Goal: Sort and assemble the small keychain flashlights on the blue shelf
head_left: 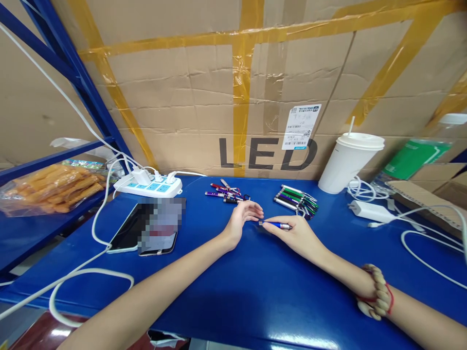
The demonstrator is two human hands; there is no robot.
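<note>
My right hand (301, 237) pinches a slim blue pen-shaped tube (280, 225) with silver ends between thumb and fingers, just above the blue table (226, 291). Facing its left end is my left hand (239, 223), cupped with fingers extended and curved; nothing shows inside it. Behind the left hand lies a small loose group of similar tubes (222, 194) in red, purple, black and silver. A neater bundle of green, silver and purple tubes (295, 198) with key rings sits behind the right hand.
Two phones (124, 236) lie at left, near a white power strip (156, 188) with plugs and cables. A large cardboard box (189, 107) walls off the back. At right stand a white lidded cup (337, 165), a bottle (412, 158) and a charger (372, 212).
</note>
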